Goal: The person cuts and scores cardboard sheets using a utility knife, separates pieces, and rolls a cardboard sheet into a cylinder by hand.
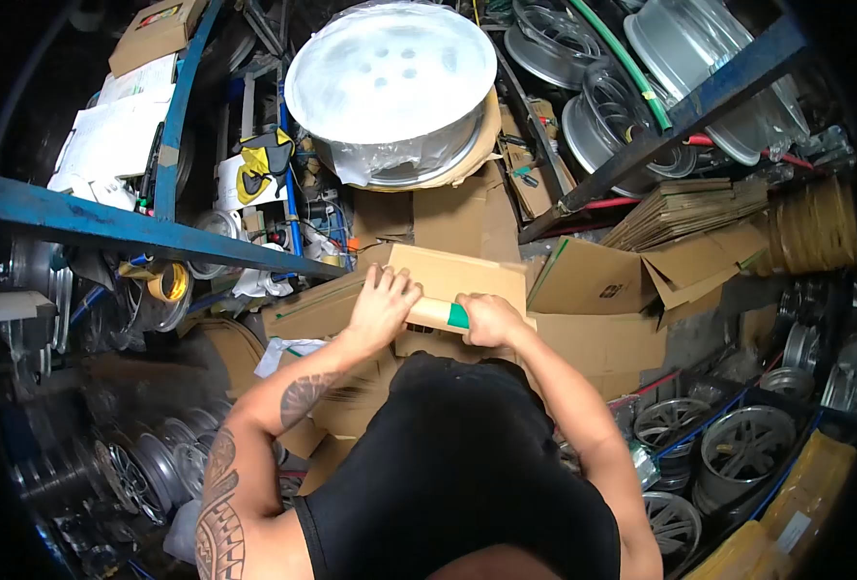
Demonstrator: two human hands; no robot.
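Observation:
In front of my body is a tan cardboard box point(462, 274), its near edge a narrow folded strip. My left hand point(382, 307) grips its left end, fingers bent over the top. At the right end, my right hand point(492, 320) is closed round the near edge, beside a green patch point(458, 316) on the strip. Whether that green is tape or printing I cannot tell. The fingertips of my right hand are partly hidden beneath the cardboard. Beyond the box stands a large silver wheel point(390, 72) wrapped in clear plastic, resting on cardboard.
Flattened cardboard point(593, 280) leans to the right, near a stack of folded sheets point(684, 213). A blue metal rail point(148, 232) crosses on the left, with a yellow tape roll point(169, 282) below it. Wheel rims point(747, 445) fill the racks at lower right.

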